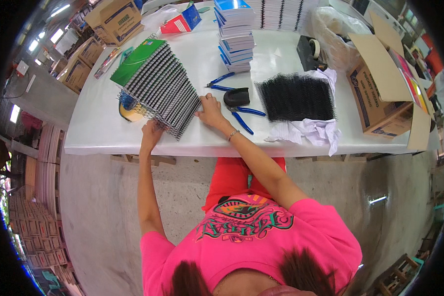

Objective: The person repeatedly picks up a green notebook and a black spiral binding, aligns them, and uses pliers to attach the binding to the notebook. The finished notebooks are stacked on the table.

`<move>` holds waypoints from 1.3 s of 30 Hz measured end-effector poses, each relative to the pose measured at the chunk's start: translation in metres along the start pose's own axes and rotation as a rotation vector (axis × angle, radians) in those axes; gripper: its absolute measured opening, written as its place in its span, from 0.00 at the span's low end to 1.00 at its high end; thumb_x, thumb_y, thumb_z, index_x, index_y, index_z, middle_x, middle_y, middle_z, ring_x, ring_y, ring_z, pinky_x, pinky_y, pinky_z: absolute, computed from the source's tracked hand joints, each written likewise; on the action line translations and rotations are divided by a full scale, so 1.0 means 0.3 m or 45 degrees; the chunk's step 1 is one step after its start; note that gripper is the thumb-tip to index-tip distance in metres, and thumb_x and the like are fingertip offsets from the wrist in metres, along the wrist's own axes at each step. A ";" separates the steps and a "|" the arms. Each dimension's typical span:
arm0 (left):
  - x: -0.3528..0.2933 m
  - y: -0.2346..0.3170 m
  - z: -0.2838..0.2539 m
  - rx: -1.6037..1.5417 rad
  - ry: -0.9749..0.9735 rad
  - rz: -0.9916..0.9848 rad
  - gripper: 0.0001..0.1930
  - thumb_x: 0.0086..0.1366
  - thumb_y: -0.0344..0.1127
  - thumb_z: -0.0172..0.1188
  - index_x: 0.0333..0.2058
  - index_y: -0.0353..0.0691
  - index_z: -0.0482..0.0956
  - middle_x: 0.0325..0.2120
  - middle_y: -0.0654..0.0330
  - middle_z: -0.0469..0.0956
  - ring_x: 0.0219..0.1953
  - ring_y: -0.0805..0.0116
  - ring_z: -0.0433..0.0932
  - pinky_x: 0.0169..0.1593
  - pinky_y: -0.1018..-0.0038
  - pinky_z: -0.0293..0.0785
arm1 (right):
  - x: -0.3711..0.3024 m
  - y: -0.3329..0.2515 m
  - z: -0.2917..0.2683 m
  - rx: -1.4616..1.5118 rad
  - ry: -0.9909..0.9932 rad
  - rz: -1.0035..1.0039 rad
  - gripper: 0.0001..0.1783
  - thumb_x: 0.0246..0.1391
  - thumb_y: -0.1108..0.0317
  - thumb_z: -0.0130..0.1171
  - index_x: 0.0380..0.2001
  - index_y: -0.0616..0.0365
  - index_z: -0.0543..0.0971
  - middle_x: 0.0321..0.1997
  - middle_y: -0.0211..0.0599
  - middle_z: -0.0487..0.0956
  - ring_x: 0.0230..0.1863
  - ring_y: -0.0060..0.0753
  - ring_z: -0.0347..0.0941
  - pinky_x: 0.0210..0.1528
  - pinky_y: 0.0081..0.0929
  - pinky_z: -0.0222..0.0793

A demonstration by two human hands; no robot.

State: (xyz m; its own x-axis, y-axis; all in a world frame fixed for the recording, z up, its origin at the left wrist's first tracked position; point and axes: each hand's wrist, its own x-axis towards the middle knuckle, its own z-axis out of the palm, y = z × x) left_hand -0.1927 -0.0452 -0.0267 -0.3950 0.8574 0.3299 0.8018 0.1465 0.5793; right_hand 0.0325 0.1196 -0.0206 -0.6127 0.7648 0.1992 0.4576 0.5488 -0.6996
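A slanted row of spiral-bound notebooks (159, 86) with a green cover on top lies on the white table (98, 133). My left hand (150, 134) grips the near left corner of that row. My right hand (209, 111) presses flat against its near right edge, fingers spread. Blue-handled pliers (244, 118) lie just right of my right hand. A second pair of blue pliers (220, 83) and a black curved tool (236, 96) sit just beyond it.
A pile of black wire spirals (296, 96) rests on white paper to the right. A stack of blue notebooks (236, 34) stands behind. An open cardboard box (380, 93) sits at the right edge, a tape dispenser (311, 52) behind, a yellow tape roll (128, 111) under the row.
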 end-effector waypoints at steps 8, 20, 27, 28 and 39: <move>0.068 0.077 0.019 -0.295 -0.143 0.000 0.17 0.54 0.26 0.69 0.43 0.30 0.79 0.34 0.53 0.84 0.36 0.66 0.81 0.43 0.70 0.76 | -0.019 0.031 -0.048 0.172 0.009 0.090 0.32 0.45 0.66 0.70 0.51 0.66 0.68 0.53 0.56 0.66 0.59 0.58 0.63 0.59 0.49 0.61; 0.135 0.069 0.083 -0.151 -0.186 0.069 0.17 0.53 0.27 0.71 0.41 0.31 0.80 0.33 0.52 0.83 0.33 0.64 0.81 0.41 0.68 0.76 | -0.215 -0.042 -0.394 0.781 -0.384 -0.082 0.34 0.56 0.57 0.63 0.62 0.63 0.68 0.52 0.51 0.74 0.46 0.36 0.75 0.51 0.29 0.71; 0.095 0.048 0.112 -0.341 -0.148 0.001 0.24 0.55 0.24 0.68 0.51 0.30 0.73 0.39 0.49 0.78 0.43 0.59 0.77 0.48 0.68 0.73 | -0.158 0.161 -0.888 0.502 0.563 0.049 0.20 0.57 0.64 0.61 0.53 0.53 0.78 0.40 0.35 0.78 0.39 0.24 0.72 0.46 0.22 0.69; 0.118 0.099 0.133 -0.415 -0.120 0.028 0.28 0.55 0.25 0.68 0.55 0.29 0.70 0.41 0.47 0.77 0.44 0.57 0.76 0.49 0.67 0.73 | -0.089 0.364 -0.959 0.266 0.861 -0.007 0.21 0.52 0.64 0.65 0.50 0.55 0.79 0.46 0.46 0.78 0.44 0.37 0.75 0.47 0.31 0.72; -0.093 0.320 0.127 0.131 0.355 0.050 0.33 0.62 0.30 0.57 0.65 0.35 0.59 0.40 0.50 0.76 0.44 0.53 0.74 0.52 0.61 0.67 | 0.030 0.759 -1.134 -0.711 0.587 0.814 0.43 0.34 0.34 0.70 0.42 0.63 0.82 0.49 0.53 0.81 0.55 0.49 0.76 0.66 0.60 0.47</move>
State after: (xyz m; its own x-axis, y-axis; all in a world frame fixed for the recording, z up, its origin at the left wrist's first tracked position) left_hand -0.0877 -0.0363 -0.0086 -0.4592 0.6971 0.5507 0.8546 0.1773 0.4881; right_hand 0.3504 0.3661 0.0552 0.1170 0.9668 0.2270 0.9303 -0.0267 -0.3658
